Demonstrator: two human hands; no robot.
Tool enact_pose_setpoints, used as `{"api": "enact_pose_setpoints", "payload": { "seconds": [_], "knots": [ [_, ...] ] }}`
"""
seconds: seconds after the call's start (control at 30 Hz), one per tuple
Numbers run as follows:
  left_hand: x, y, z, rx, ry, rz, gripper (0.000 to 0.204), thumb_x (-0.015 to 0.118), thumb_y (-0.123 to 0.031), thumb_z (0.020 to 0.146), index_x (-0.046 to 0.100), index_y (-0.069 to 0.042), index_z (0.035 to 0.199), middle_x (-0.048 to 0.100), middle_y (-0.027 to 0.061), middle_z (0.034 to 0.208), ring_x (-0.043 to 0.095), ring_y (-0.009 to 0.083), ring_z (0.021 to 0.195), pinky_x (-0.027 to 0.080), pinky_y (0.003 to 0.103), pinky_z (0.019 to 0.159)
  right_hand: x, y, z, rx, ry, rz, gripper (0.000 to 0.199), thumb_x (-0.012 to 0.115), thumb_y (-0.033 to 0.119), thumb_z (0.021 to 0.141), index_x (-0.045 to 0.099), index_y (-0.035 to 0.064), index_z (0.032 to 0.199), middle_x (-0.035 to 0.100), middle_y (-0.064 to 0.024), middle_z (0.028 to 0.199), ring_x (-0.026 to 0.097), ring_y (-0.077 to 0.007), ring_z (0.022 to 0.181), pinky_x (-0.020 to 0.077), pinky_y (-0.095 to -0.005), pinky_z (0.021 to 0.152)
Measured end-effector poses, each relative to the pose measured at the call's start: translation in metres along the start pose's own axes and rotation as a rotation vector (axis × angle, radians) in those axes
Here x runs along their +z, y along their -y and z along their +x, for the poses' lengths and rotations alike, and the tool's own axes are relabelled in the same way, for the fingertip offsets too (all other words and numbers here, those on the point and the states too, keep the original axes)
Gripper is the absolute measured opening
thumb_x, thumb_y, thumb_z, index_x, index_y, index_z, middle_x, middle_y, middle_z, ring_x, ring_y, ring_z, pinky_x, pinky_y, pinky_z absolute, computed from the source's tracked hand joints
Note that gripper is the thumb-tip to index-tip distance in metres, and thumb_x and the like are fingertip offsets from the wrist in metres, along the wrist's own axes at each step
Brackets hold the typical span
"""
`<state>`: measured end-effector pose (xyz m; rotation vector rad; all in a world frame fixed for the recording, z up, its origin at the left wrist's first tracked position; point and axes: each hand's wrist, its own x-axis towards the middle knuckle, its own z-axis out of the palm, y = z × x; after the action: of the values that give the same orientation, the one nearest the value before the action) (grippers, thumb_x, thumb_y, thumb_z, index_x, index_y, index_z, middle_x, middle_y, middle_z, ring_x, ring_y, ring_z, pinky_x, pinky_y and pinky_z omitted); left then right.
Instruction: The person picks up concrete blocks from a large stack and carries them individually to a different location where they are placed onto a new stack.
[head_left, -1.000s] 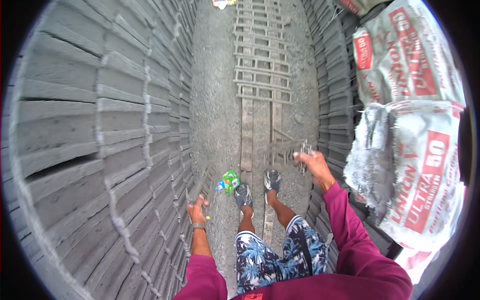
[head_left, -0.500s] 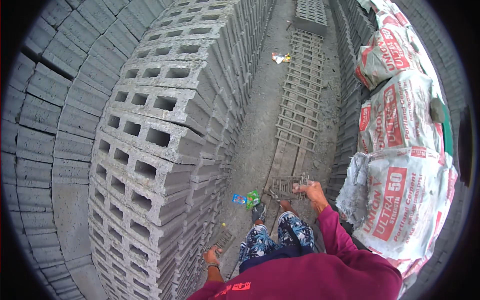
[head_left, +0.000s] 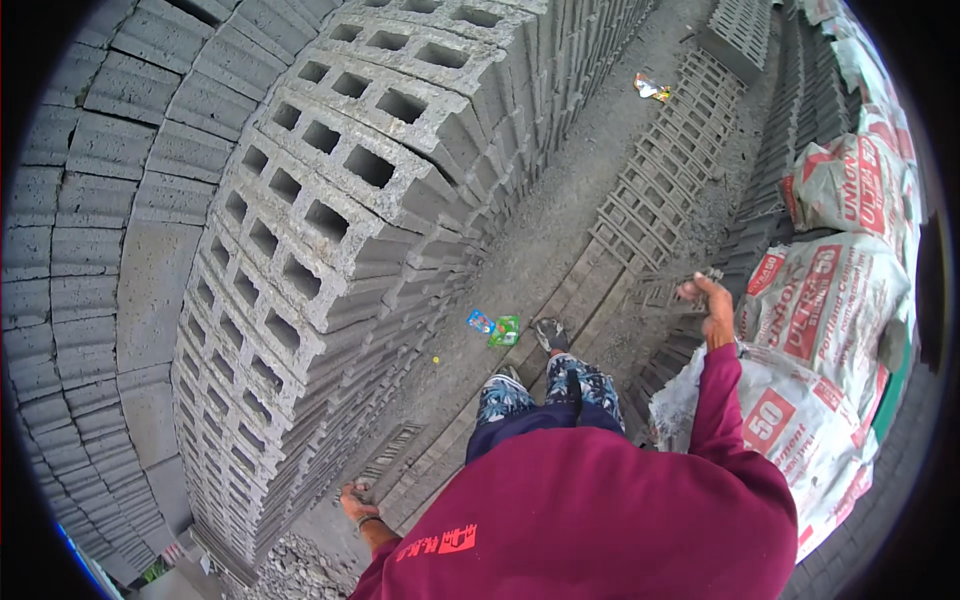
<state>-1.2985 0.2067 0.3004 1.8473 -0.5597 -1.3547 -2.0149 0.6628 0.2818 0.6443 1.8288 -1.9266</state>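
Observation:
My left hand (head_left: 357,502) is low at the left, its fingers closed on the end of a ladder-like metal grate (head_left: 390,452) that hangs beside the block stack. My right hand (head_left: 708,300) reaches forward on the right, near the cement bags, closed on a second metal grate (head_left: 664,293). That grate is partly hidden behind the fingers and blends with the grey ground. Ahead, a row of similar grates (head_left: 660,165) lies across wooden planks (head_left: 560,305).
Tall stacks of hollow concrete blocks (head_left: 330,225) line the left. Cement bags (head_left: 800,300) are piled on the right, one with a torn end. Blue and green wrappers (head_left: 503,331) lie near my feet, and another wrapper (head_left: 652,88) farther ahead. Blocks (head_left: 738,38) stand beyond the grates.
My view has turned left, so the grate row now slants to the upper right. My right hand has moved forward and right with its grate, and my left hand still grips its own.

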Motion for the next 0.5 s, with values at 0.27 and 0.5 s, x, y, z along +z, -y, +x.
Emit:
{"api": "enact_pose_setpoints", "payload": {
  "seconds": [0.27, 0.5],
  "knots": [
    [-0.024, 0.004, 0.007, 0.027, -0.112, 0.206, 0.006, 0.057, -0.012, 0.079, 0.054, -0.008, 0.076, 0.051, 0.0048, 0.06, 0.052, 0.0217, 0.053, 0.048, 0.036, 0.055, -0.05, 0.217, 0.014, -0.401, -0.128, -0.354, 0.029, 0.074, 0.02, 0.086, 0.063, -0.0032, 0.099, 0.068, -0.0086, 0.085, 0.066, -0.0175, 0.074, 0.0533, -0.0278, 0.073],
    [0.196, 0.148, -0.027, 0.354, 0.489, 1.031, 0.022, 0.072, -0.019, 0.077, 0.072, -0.003, 0.091, 0.07, 0.0097, 0.077, 0.064, 0.0181, 0.066, 0.05, 0.032, 0.061, 0.064, 0.1, 0.102, -0.606, -0.092, -0.625, 0.036, 0.077, 0.028, 0.076, 0.069, -0.0025, 0.092, 0.065, -0.0025, 0.083, 0.053, -0.0119, 0.074, 0.042, -0.0279, 0.068]
  ]
}}
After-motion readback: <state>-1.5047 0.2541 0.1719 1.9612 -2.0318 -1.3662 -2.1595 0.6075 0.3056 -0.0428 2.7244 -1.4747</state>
